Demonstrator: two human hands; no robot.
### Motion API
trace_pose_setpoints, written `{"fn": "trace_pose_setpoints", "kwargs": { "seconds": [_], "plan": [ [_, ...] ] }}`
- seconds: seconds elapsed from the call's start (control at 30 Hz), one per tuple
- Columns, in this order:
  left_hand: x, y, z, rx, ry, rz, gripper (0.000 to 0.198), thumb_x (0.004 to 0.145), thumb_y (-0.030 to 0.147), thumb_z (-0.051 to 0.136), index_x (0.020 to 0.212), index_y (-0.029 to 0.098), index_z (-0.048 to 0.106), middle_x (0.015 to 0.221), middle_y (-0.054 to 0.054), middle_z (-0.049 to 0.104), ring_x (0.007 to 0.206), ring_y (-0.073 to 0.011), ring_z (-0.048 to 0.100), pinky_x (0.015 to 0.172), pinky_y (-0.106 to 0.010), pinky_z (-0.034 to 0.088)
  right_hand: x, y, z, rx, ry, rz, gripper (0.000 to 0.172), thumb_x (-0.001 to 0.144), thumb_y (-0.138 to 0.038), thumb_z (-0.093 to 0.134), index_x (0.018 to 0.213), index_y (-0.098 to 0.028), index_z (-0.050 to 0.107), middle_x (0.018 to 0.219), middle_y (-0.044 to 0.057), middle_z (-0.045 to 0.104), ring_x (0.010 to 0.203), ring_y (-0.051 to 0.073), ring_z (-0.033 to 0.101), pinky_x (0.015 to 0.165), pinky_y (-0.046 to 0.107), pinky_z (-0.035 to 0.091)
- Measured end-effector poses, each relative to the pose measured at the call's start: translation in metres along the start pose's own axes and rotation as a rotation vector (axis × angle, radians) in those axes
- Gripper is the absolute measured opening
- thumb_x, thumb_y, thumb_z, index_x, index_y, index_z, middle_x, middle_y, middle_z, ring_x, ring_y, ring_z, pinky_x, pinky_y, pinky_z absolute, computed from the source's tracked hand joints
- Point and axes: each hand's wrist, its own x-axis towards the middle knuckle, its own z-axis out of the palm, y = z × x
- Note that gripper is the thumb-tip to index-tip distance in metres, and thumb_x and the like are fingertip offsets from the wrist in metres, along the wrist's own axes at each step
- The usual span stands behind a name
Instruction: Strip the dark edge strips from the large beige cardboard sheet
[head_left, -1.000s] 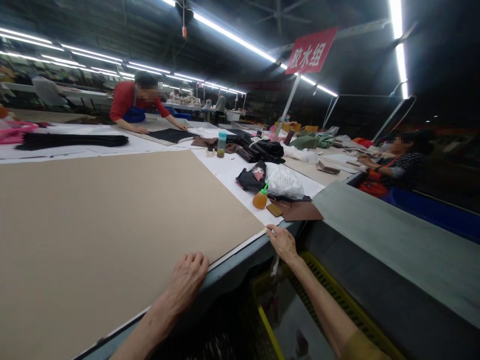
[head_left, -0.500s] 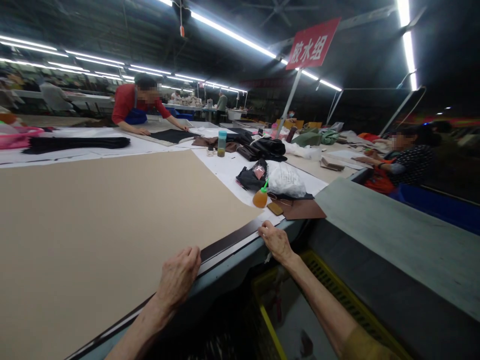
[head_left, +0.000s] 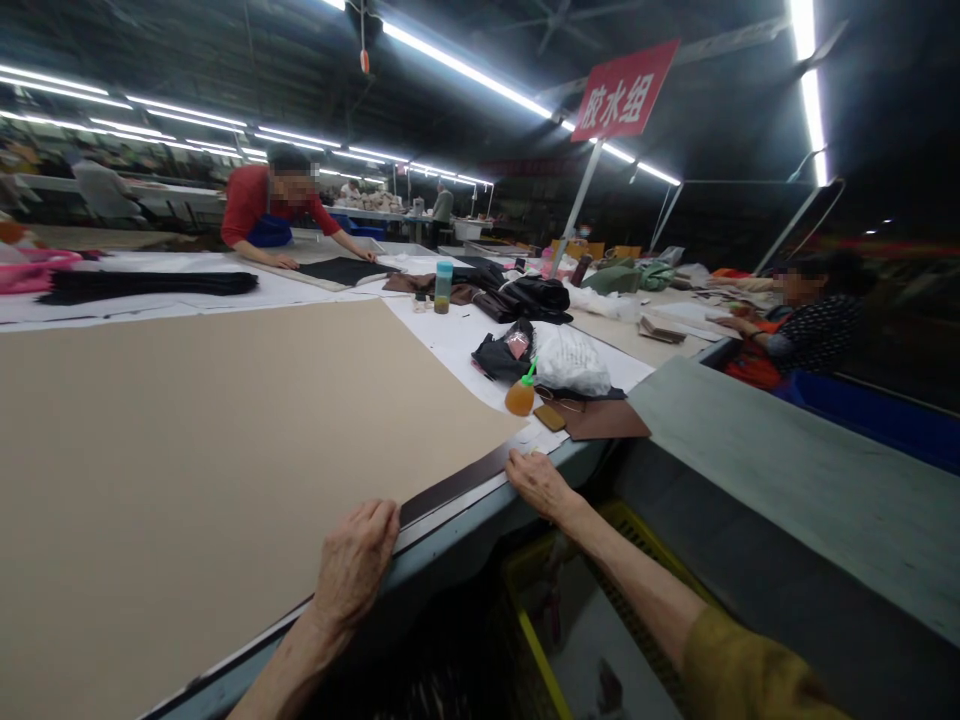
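A large tan sheet (head_left: 202,450) lies flat across the worktable in front of me. Along its near edge a dark brown strip (head_left: 457,483) shows, lying on the table's edge. My left hand (head_left: 356,560) rests on the sheet's near edge, fingers curled down onto it. My right hand (head_left: 534,483) pinches the right end of the dark strip near the sheet's corner.
An orange glue bottle (head_left: 520,397), a white plastic bag (head_left: 571,362), dark bags (head_left: 504,352) and brown pieces (head_left: 600,420) sit right of the sheet. A person in red (head_left: 266,208) leans over the far table; another person (head_left: 802,320) sits at right. A yellow crate (head_left: 570,640) is below the table edge.
The sheet's near edge has shifted back, uncovering the dark brown strip beneath it. My right hand has slid left along the table edge; my left hand has stayed about in place.
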Motion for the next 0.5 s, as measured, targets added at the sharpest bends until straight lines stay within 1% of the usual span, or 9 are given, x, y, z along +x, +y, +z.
{"fn": "trace_pose_setpoints", "kwargs": {
  "seconds": [0.13, 0.2, 0.33, 0.4, 0.5],
  "plan": [
    [-0.002, 0.003, 0.001, 0.005, -0.025, -0.006, 0.031, 0.094, 0.028, 0.029, 0.086, 0.020, 0.058, 0.088, -0.003, 0.061, 0.086, -0.0181, 0.054, 0.079, -0.032, 0.043, -0.001, 0.005, 0.004, -0.001, 0.027, -0.018, 0.020, 0.082, -0.005, 0.040, 0.086, -0.016, 0.055, 0.089, 0.007, 0.058, 0.071, 0.019, 0.052, 0.060, 0.031, 0.034],
    [-0.003, 0.005, 0.003, 0.012, -0.019, 0.003, 0.030, 0.093, 0.026, 0.030, 0.092, 0.019, 0.059, 0.095, -0.005, 0.061, 0.094, -0.0197, 0.052, 0.085, -0.034, 0.042, -0.003, 0.005, 0.007, 0.005, 0.050, 0.009, 0.020, 0.082, -0.004, 0.040, 0.086, -0.016, 0.054, 0.089, 0.007, 0.057, 0.070, 0.018, 0.052, 0.059, 0.031, 0.033],
    [-0.006, 0.004, 0.014, 0.027, -0.035, 0.037, 0.029, 0.092, 0.024, 0.033, 0.107, 0.020, 0.058, 0.117, -0.005, 0.057, 0.114, -0.0232, 0.045, 0.100, -0.041, 0.035, -0.007, 0.000, 0.014, 0.034, 0.120, 0.121, 0.018, 0.083, -0.005, 0.039, 0.083, -0.016, 0.052, 0.087, 0.007, 0.056, 0.070, 0.018, 0.052, 0.059, 0.030, 0.031],
    [-0.006, 0.001, 0.021, 0.029, -0.047, 0.035, 0.030, 0.092, 0.025, 0.035, 0.111, 0.021, 0.057, 0.122, -0.005, 0.054, 0.119, -0.0248, 0.041, 0.103, -0.045, 0.032, -0.009, -0.004, 0.018, 0.059, 0.160, 0.183, 0.018, 0.083, -0.005, 0.039, 0.083, -0.016, 0.052, 0.086, 0.007, 0.056, 0.069, 0.017, 0.051, 0.059, 0.030, 0.030],
    [-0.005, -0.003, 0.030, 0.037, -0.027, 0.033, 0.029, 0.091, 0.025, 0.039, 0.112, 0.022, 0.057, 0.125, -0.005, 0.052, 0.121, -0.0261, 0.040, 0.104, -0.047, 0.033, -0.010, -0.005, 0.026, 0.127, 0.222, 0.276, 0.019, 0.083, -0.005, 0.038, 0.080, -0.017, 0.052, 0.084, 0.005, 0.057, 0.066, 0.015, 0.050, 0.058, 0.028, 0.029]
  ]
}}
